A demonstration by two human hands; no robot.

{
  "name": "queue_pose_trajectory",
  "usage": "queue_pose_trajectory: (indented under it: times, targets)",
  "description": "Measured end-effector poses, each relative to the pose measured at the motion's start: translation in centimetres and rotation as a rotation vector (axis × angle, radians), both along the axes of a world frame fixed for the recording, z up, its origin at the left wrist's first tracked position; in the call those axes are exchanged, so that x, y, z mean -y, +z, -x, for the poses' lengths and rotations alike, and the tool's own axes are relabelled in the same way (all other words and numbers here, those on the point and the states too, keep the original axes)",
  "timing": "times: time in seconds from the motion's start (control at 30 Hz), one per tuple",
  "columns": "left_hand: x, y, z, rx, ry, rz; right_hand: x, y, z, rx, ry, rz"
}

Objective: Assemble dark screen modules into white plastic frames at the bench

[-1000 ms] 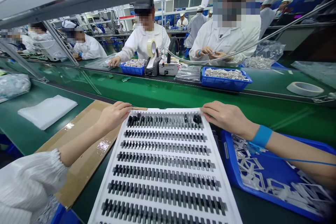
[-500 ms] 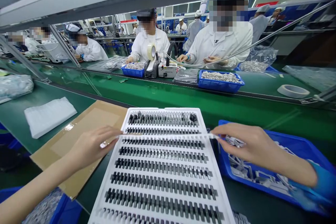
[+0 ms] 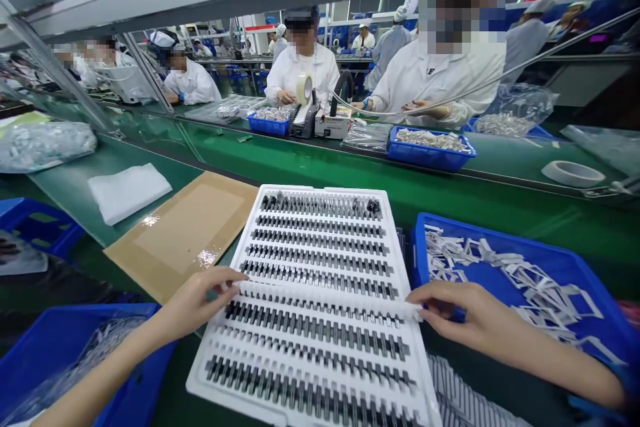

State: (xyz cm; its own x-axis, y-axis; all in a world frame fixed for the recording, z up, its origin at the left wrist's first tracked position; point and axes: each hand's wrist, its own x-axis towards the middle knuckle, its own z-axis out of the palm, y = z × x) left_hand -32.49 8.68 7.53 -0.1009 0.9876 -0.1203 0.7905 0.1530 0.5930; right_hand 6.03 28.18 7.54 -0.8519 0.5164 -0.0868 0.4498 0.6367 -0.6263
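A white tray (image 3: 200,381) lies in front of me, filled with rows of small dark metal-looking pieces (image 3: 310,340) set in slots. Across its lower half stretches a thin white strip (image 3: 325,299). My left hand (image 3: 207,300) pinches the strip's left end between thumb and fingers at the tray's left edge. At the right edge, my right hand (image 3: 457,310) pinches the other end. The strip runs along one of the rows, close over the tray; I cannot tell whether it touches the pieces.
A blue bin (image 3: 423,260) with white frame-like pieces stands right of the tray. Brown cardboard (image 3: 185,233) and a folded white sheet (image 3: 130,192) lie left. Another blue bin (image 3: 145,373) is at lower left. Co-workers sit across the bench behind a tape dispenser (image 3: 304,117).
Both hands have brought the strip nearer to me, from the tray's upper rows down to its lower half. The view has also shifted, showing more of the right bin.
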Motion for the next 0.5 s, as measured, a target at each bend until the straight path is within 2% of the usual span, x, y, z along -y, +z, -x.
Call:
queue_pose_trajectory:
  times: [0.2,0.33,0.5]
  targets:
    - [1.4,-1.8,0.4,-0.14,0.015,-0.212,1.9,-0.6,-0.4,-0.092,0.033,-0.081]
    - [2.5,-2.7,0.0,-0.145,0.028,-0.31,3.0,-1.0,-0.9,-0.13,0.071,-0.115]
    - [3.6,-3.0,-0.5,-0.153,0.023,-0.345,3.8,-1.3,-1.3,-0.086,0.079,-0.124]
